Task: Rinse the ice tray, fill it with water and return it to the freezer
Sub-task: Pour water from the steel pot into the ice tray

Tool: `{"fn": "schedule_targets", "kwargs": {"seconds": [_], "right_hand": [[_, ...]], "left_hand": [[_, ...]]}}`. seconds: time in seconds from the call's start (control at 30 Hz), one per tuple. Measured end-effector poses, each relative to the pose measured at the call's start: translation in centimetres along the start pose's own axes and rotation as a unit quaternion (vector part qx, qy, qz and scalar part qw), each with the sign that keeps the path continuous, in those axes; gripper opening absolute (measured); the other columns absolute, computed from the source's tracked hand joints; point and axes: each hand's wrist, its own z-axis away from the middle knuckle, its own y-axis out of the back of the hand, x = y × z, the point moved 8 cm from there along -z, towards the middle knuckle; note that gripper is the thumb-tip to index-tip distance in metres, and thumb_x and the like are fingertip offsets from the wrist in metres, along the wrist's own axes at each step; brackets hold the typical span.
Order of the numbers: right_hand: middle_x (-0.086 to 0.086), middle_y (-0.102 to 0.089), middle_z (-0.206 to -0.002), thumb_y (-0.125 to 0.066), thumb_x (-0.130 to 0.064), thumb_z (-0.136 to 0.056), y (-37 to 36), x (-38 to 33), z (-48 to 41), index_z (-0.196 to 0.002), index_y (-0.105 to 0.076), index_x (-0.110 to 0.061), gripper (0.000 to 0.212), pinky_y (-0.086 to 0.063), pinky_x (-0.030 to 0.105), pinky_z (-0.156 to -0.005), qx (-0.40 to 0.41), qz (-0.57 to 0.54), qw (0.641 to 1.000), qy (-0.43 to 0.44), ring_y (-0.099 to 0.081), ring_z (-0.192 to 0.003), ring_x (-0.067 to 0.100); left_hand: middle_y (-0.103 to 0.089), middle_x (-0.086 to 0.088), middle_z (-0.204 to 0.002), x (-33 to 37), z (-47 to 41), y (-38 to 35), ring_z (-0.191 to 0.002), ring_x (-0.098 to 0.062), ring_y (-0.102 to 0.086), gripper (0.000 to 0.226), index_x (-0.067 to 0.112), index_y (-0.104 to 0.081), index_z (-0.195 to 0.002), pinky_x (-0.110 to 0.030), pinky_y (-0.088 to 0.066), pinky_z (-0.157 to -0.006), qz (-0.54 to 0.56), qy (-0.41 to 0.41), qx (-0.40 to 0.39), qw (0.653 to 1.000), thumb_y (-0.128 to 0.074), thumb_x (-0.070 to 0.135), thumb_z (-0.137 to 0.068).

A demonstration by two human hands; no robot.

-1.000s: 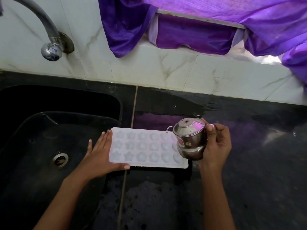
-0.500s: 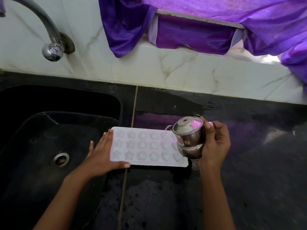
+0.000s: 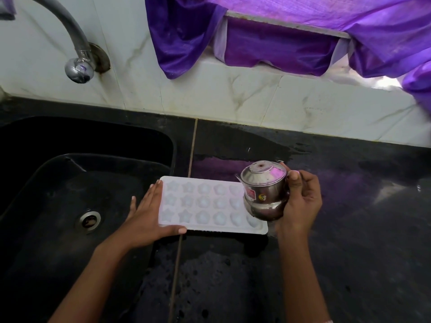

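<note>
A white ice tray [image 3: 205,203] with star and round moulds lies flat on the black counter beside the sink. My left hand [image 3: 147,217] holds its left end, fingers flat along the edge and thumb on the near rim. My right hand [image 3: 300,201] grips a small lidded steel pot [image 3: 263,190] by its side, tilted with its spout over the tray's right end. No stream of water is visible.
A black sink [image 3: 70,206] with a round drain [image 3: 89,221] lies to the left, a steel tap [image 3: 77,57] on the white marble wall above it. The black counter [image 3: 349,229] is wet. Purple curtains [image 3: 291,31] hang over the sill behind.
The steel pot in my right hand has tipped a little more upright and shifted slightly. My left hand and the tray stay where they were.
</note>
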Motion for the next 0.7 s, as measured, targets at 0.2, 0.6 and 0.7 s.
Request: {"fn": "schedule_targets", "kwargs": {"seconds": [0.2,0.6,0.7], "right_hand": [[-0.011,-0.063,-0.075,-0.057,-0.012,-0.088,-0.8,-0.1,0.3,-0.077,-0.056,-0.019,0.013,-0.05,0.016,-0.066,-0.011,0.031,0.999,0.003,-0.059,-0.072,-0.004],[-0.007,-0.066,-0.083,-0.061,-0.011,-0.086,-1.5,0.0,0.4,-0.075,-0.059,-0.026,0.018,-0.052,0.021,-0.074,-0.03,0.062,0.998,0.013,-0.064,-0.085,0.006],[-0.004,-0.068,-0.085,-0.062,-0.012,-0.085,-1.5,0.0,0.4,-0.072,-0.062,-0.032,0.024,-0.051,0.028,-0.078,-0.033,0.058,0.998,0.015,-0.065,-0.091,0.017]], "left_hand": [[0.022,0.022,-0.145,0.1,0.2,-0.1,-0.132,0.004,0.023,0.151,0.024,0.026,-0.143,-0.039,0.021,-0.11,0.012,-0.007,0.006,1.0,-0.029,0.102,-0.026],[0.021,0.012,-0.154,-0.1,0.0,0.0,-0.132,0.004,0.023,0.152,0.024,0.025,-0.144,-0.039,0.018,-0.111,0.024,-0.005,0.014,1.0,-0.029,0.102,-0.026],[0.022,0.012,-0.154,-0.2,-0.1,-0.1,-0.132,0.004,0.023,0.151,0.024,0.025,-0.144,-0.04,0.018,-0.111,0.024,-0.005,0.012,1.0,-0.029,0.102,-0.026]]}}
